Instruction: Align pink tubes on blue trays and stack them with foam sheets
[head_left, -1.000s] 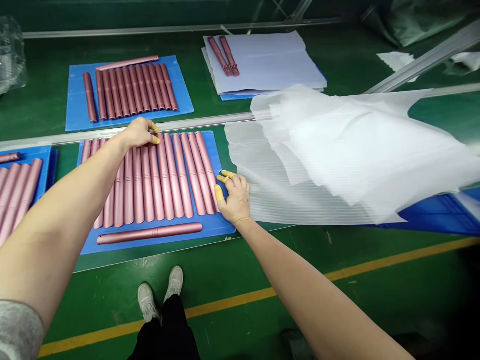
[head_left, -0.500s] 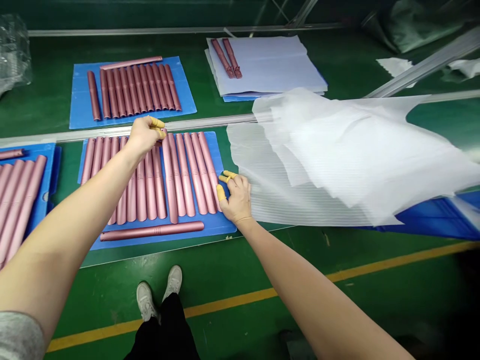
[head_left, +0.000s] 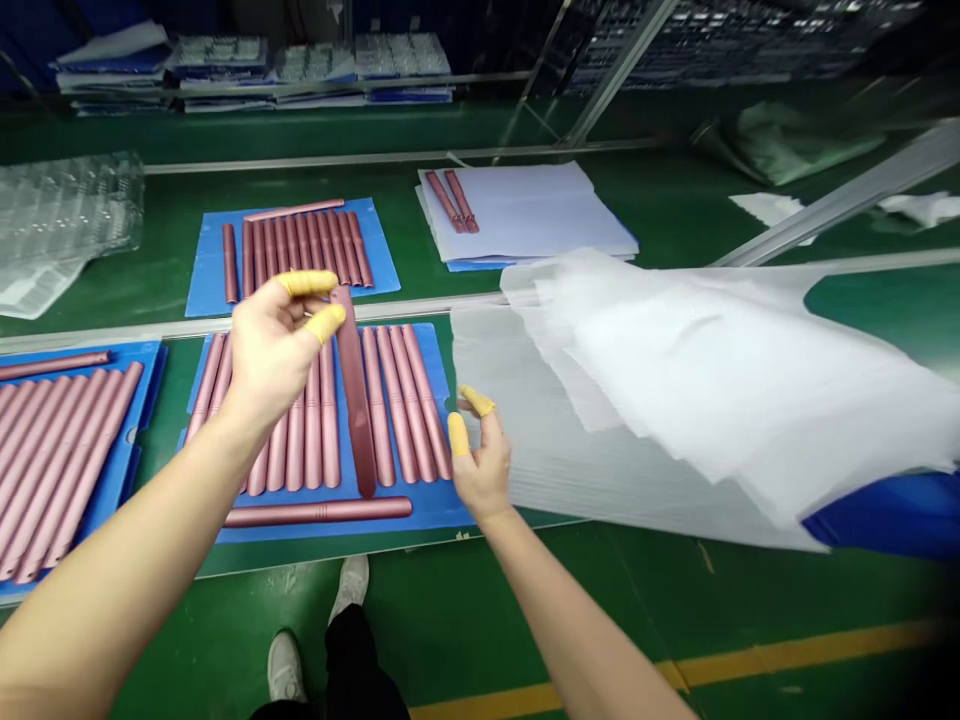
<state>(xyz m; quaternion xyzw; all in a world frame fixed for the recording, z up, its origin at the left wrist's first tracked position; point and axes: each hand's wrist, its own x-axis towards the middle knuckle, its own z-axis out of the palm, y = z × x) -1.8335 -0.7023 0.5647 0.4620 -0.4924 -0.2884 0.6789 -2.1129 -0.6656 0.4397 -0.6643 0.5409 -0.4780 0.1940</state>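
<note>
Left hand (head_left: 270, 365) is hovering, fingers (head_left: 306, 284) spread, just beside a pink tube (head_left: 354, 395) at its 3 o'clock on the blue tray (head_left: 442, 515); right hand (head_left: 480, 465) is hovering at the tray's 3 o'clock, fingers spread.

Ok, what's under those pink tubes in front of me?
The pink tubes lie side by side on a blue mat, visible around them; whatever is directly beneath each tube is covered and cannot be seen.

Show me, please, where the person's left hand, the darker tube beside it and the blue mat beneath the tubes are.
Left hand (head_left: 274, 362): head view, on the middle of the hand.
Darker tube (head_left: 354, 400): head view, on its middle.
Blue mat (head_left: 439, 510): head view, on a bare part near its lower right corner.
</note>
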